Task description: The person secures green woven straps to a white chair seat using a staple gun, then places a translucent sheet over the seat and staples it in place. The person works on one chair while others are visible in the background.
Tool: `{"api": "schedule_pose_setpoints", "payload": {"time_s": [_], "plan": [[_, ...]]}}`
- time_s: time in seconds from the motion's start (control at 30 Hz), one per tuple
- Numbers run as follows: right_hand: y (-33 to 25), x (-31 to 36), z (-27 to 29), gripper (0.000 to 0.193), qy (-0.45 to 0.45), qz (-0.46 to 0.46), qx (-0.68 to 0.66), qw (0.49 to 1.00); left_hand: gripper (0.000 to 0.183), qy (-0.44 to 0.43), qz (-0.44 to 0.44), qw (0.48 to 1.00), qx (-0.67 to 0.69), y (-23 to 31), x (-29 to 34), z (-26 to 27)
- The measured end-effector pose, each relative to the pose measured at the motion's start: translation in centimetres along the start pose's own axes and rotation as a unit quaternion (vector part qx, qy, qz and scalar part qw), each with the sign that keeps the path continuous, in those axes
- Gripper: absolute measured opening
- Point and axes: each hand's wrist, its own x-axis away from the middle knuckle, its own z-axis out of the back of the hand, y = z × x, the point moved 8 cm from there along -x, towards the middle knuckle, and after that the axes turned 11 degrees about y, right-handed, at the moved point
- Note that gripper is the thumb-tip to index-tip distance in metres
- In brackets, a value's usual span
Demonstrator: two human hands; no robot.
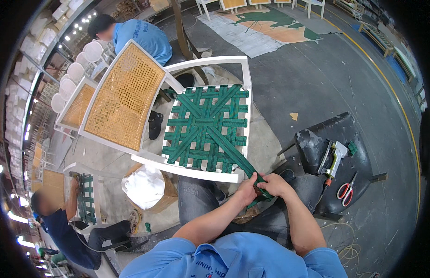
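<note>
In front of me lies a white chair frame (192, 172) with a cane back panel (124, 95). Green webbing (205, 122) is woven across its seat, with diagonal strips crossing over the weave. One diagonal strap (231, 150) runs past the near right corner of the seat into my hands. My left hand (246, 191) grips this strap just off the corner. Right beside it, my right hand (274, 185) is closed on the same strap, whose loose end hangs below. The fingertips of both hands nearly meet.
At my right a worn black stool (358, 160) holds a staple gun (335, 160), red-handled scissors (346, 191) and a green scrap (352, 148). A carton with a white bag (148, 187) stands left of my legs. Two people work nearby: one far left (143, 39), one lower left (69, 231).
</note>
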Motion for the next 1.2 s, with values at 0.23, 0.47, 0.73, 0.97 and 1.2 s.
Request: {"api": "schedule_pose_setpoints", "payload": {"time_s": [0.23,0.47,0.73,0.97,1.2], "plan": [[3.4,-3.6,1.7,0.033,0.028,-0.149,-0.105,0.983,0.051,0.1,-0.01,0.975,-0.197,-2.9,0.3,2.7],[-0.1,-7.3,-7.0,0.041,-0.149,-0.273,-0.307,0.899,0.071,0.084,-0.063,0.927,-0.361,-6.4,-0.1,0.8],[0.4,-8.1,-8.2,0.024,-0.055,-0.188,-0.267,0.944,0.043,-0.036,-0.129,0.786,-0.603,-2.3,0.7,2.0],[-0.3,-6.9,-6.6,0.038,0.006,-0.092,-0.048,0.995,0.057,0.177,-0.304,0.426,-0.834,11.1,7.0,7.1],[0.5,-5.5,-6.2,0.041,-0.062,-0.135,0.009,0.989,0.11,0.093,-0.48,0.363,-0.793,12.9,3.5,2.9]]}}
